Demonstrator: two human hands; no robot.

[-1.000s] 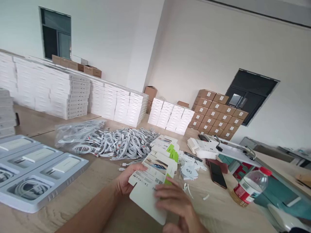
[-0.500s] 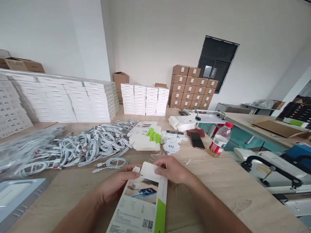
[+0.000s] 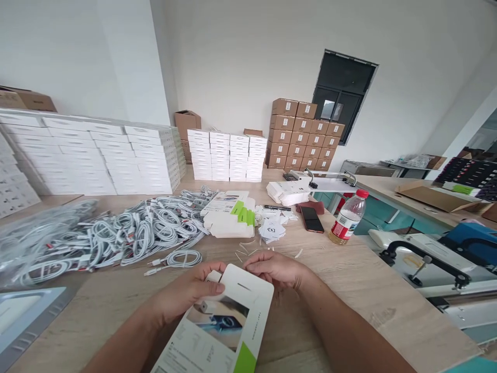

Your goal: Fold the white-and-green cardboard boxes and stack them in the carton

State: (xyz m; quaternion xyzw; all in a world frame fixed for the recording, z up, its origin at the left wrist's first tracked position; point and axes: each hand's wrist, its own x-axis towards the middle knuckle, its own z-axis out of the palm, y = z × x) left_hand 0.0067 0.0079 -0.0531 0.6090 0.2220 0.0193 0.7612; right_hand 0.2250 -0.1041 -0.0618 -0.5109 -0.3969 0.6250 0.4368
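Note:
A flat white and green cardboard box [image 3: 248,324], printed with a phone charging photo, leans toward me at the bottom middle. Its top flap [image 3: 244,285], with a narrow slot, stands raised. My left hand [image 3: 204,284] grips the upper left edge, thumb on the front and fingers behind. At the flap's upper right edge my right hand [image 3: 277,269] is closed, its fingertips curled behind the flap and partly hidden. Thin pale strips [image 3: 244,248] lie just beyond the hands. A coiled white cable [image 3: 182,258] rests to the left of them.
More flat boxes [image 3: 229,215], white cards [image 3: 272,230], a phone [image 3: 311,219] and a bottle [image 3: 348,217] lie or stand farther back. Many cables [image 3: 143,228] are heaped left, beside plastic bags [image 3: 46,233] and a grey tray [image 3: 42,316]. White boxes [image 3: 227,155] are stacked behind.
The flap has tilted up toward me and now shows its slot. My right hand has shifted from the flap's front to behind its edge. The box has turned slightly, and the view has shifted.

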